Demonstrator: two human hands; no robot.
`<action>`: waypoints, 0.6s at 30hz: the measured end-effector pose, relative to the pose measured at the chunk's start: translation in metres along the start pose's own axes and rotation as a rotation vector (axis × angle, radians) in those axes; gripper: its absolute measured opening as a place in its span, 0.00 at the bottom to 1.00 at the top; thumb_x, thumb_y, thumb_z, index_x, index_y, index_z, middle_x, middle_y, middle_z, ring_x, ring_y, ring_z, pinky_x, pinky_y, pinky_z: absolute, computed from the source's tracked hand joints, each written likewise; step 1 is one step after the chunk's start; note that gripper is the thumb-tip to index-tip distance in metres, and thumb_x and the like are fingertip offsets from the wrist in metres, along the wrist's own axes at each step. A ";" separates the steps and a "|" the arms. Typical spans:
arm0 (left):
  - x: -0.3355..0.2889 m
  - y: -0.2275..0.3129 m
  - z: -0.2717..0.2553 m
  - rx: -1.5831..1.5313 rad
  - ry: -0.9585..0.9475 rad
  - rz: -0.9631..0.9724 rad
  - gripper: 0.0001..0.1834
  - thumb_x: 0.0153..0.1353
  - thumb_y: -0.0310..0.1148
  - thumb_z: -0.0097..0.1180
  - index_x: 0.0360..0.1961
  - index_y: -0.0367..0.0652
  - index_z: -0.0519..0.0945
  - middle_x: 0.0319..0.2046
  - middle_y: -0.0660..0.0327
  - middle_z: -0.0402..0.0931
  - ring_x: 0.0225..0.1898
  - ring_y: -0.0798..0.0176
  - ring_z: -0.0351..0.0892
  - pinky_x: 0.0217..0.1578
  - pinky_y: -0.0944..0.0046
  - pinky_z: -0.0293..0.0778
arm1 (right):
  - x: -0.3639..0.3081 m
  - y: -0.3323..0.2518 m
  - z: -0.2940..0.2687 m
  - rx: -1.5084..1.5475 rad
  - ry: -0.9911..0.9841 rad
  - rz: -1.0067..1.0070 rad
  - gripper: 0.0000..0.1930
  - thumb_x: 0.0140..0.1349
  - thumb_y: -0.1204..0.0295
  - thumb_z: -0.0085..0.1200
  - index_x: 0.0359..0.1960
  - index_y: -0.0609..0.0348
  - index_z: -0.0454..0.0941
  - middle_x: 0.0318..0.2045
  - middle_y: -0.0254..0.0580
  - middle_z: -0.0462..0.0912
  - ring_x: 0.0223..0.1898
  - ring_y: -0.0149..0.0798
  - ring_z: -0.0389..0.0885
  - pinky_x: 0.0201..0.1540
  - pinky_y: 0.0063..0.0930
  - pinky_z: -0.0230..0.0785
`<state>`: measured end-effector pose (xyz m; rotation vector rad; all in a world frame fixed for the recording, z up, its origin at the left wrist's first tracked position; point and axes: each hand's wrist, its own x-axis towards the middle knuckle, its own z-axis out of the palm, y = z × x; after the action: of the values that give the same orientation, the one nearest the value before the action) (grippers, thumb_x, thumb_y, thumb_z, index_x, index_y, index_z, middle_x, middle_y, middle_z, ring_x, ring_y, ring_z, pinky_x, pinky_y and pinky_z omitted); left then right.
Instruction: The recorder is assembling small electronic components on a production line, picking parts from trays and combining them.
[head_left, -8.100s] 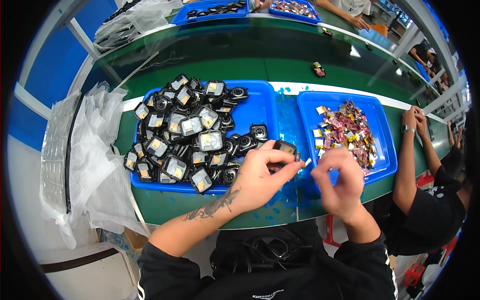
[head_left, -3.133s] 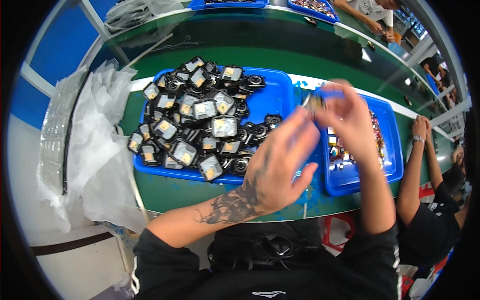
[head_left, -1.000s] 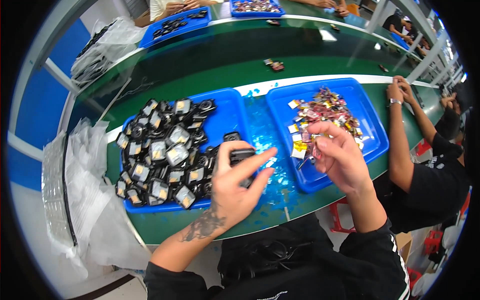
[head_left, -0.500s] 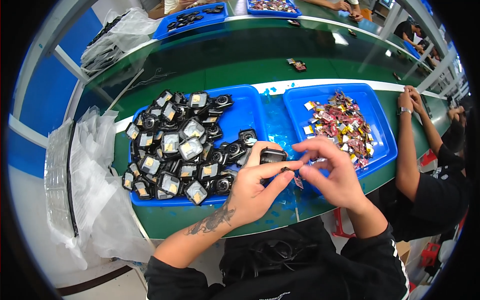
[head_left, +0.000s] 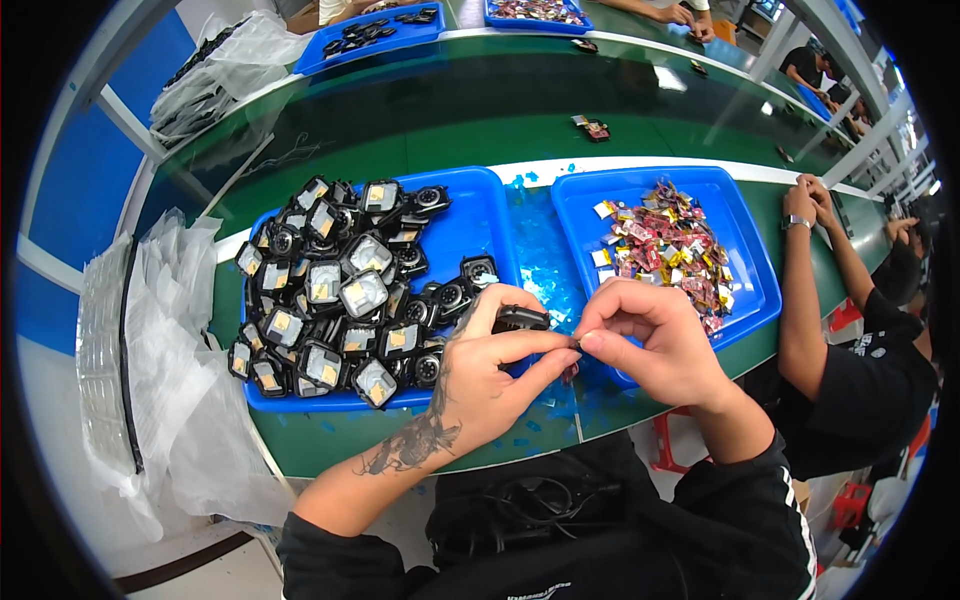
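Observation:
My left hand (head_left: 490, 375) grips a small black square part (head_left: 520, 319) just above the near edge of the green table. My right hand (head_left: 655, 340) pinches something tiny against that part's right side; what it pinches is too small to tell. Both hands meet between two blue trays. The left blue tray (head_left: 470, 215) holds a pile of several black square parts (head_left: 340, 290) with shiny faces. The right blue tray (head_left: 740, 235) holds a heap of small red and yellow pieces (head_left: 665, 245).
Clear plastic bags (head_left: 170, 330) lie heaped at the table's left end. Blue film scraps (head_left: 540, 250) litter the gap between the trays. Another person's forearm (head_left: 800, 300) rests on the table's right edge. More blue trays (head_left: 375, 30) stand on the far side.
My hands have drawn together over the near table edge, the right fingertips now touching the black part in my left hand. The view has shifted slightly.

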<state>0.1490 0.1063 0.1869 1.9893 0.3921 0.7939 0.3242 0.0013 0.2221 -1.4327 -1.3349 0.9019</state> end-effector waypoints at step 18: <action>-0.007 0.008 0.005 0.095 0.132 0.212 0.13 0.44 0.21 0.70 0.34 0.43 0.86 0.40 0.57 0.73 0.39 0.60 0.76 0.36 0.65 0.75 | -0.019 -0.002 0.012 0.416 0.036 0.108 0.08 0.58 0.82 0.60 0.37 0.66 0.74 0.36 0.37 0.78 0.39 0.25 0.79 0.38 0.18 0.79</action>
<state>0.1470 0.0951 0.1897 2.0972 0.3028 1.0618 0.3100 -0.0161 0.2193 -1.1955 -0.9774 1.1435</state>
